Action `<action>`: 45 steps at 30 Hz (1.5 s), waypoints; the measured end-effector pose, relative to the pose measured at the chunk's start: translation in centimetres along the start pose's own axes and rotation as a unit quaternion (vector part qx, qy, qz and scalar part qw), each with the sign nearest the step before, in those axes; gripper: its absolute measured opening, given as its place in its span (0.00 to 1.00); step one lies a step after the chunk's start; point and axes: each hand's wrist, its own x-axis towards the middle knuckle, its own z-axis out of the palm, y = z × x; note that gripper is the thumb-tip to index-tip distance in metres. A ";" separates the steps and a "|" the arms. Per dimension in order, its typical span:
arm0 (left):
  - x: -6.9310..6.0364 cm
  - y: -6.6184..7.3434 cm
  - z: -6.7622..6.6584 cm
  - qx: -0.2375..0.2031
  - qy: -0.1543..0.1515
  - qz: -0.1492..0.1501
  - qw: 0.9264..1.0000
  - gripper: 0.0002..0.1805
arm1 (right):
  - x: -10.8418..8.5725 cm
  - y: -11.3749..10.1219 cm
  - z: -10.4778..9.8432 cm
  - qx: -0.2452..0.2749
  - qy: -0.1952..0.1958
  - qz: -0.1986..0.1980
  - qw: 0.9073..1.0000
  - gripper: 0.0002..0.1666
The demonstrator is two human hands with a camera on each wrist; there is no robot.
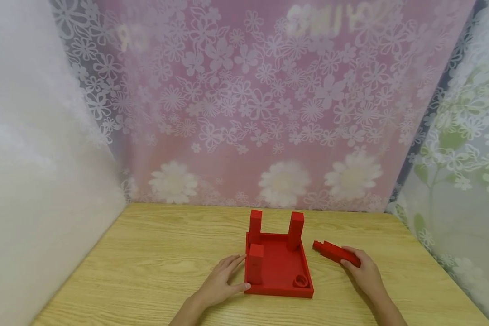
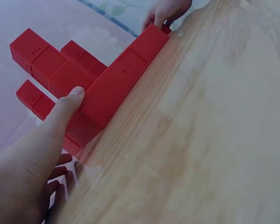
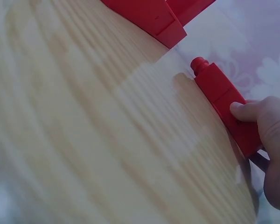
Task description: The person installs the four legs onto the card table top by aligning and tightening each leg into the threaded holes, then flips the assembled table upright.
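A red tray [image 1: 278, 291] lies on the table with three red posts standing at its corners, among them the near-left post [image 1: 255, 265]. At its near-right corner is an unfilled round socket [image 1: 300, 281]. My left hand [image 1: 220, 281] rests against the tray's left side, thumb on the near-left corner and fingers spread; in the left wrist view the thumb of the hand [image 2: 42, 149] touches the tray [image 2: 119, 79]. Right of the tray, my right hand [image 1: 366, 274] pinches a loose red post [image 1: 336, 253]; its threaded end [image 3: 199, 65] points toward the tray.
The wood-grain table [image 1: 159, 244] extends around the tray. A pink flowered sheet [image 1: 244, 113] hangs behind its back edge, with a white sheet [image 1: 45, 158] on the left and a flowered one [image 1: 464, 181] on the right.
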 end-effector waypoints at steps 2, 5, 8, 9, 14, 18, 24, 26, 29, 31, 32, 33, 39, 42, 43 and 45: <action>0.0 0.0 0.0 0.002 0.000 0.000 1.000 0.41 | 0.0 -0.1 0.1 0.004 0.005 0.001 1.000 0.23; 0.0 0.0 0.1 0.003 -0.001 0.000 1.000 0.41 | 0.0 -0.2 0.1 0.009 0.010 0.004 1.000 0.23; 0.0 0.1 0.1 0.002 -0.001 0.002 1.000 0.41 | 0.0 -0.3 0.0 0.010 0.011 0.002 1.000 0.23; 0.0 0.1 0.1 0.002 -0.001 0.003 1.000 0.41 | 0.0 -0.3 0.0 0.008 0.011 0.000 1.000 0.22; 0.0 0.1 0.0 0.007 0.000 0.004 1.000 0.41 | 0.1 -0.7 -0.3 0.006 0.010 -0.011 1.000 0.22; 0.0 0.1 0.0 0.008 -0.001 0.000 1.000 0.41 | 0.0 -1.3 -0.7 0.011 0.009 -0.024 1.000 0.22; 0.0 -0.1 0.1 0.010 -0.001 0.001 1.000 0.40 | -0.3 -3.0 -1.3 0.014 0.005 -0.044 0.999 0.22; 0.0 -0.1 0.1 0.011 -0.002 -0.002 1.000 0.40 | -0.4 -3.6 -1.4 0.011 0.010 -0.055 0.998 0.22; 0.0 -0.2 0.1 0.010 -0.004 -0.004 1.000 0.41 | -0.6 -4.4 -1.7 0.009 0.015 -0.073 0.997 0.22; 0.0 -0.2 0.1 0.007 -0.005 -0.007 1.000 0.41 | -0.7 -4.7 -1.8 0.002 0.016 -0.083 0.996 0.22; 0.0 -0.2 0.1 0.005 -0.006 -0.008 1.000 0.41 | -0.7 -4.9 -1.9 -0.001 0.015 -0.088 0.996 0.23; 0.0 -0.2 0.1 0.004 -0.006 -0.009 1.000 0.41 | -0.7 -5.0 -2.0 -0.002 0.014 -0.092 0.996 0.23; -0.1 -0.2 0.1 -0.002 -0.007 -0.010 1.000 0.41 | -1.0 -5.6 -2.1 -0.004 0.007 -0.123 0.992 0.24; -0.1 -0.2 0.1 -0.004 -0.008 -0.011 1.000 0.41 | -1.0 -5.8 -2.1 -0.003 0.007 -0.144 0.990 0.25; -0.1 -0.2 0.1 -0.005 -0.009 -0.011 1.000 0.41 | -1.0 -5.9 -2.2 -0.005 0.007 -0.151 0.988 0.25; -0.1 -0.2 0.1 -0.004 -0.009 -0.010 1.000 0.41 | -1.0 -6.1 -2.2 -0.008 0.006 -0.167 0.986 0.26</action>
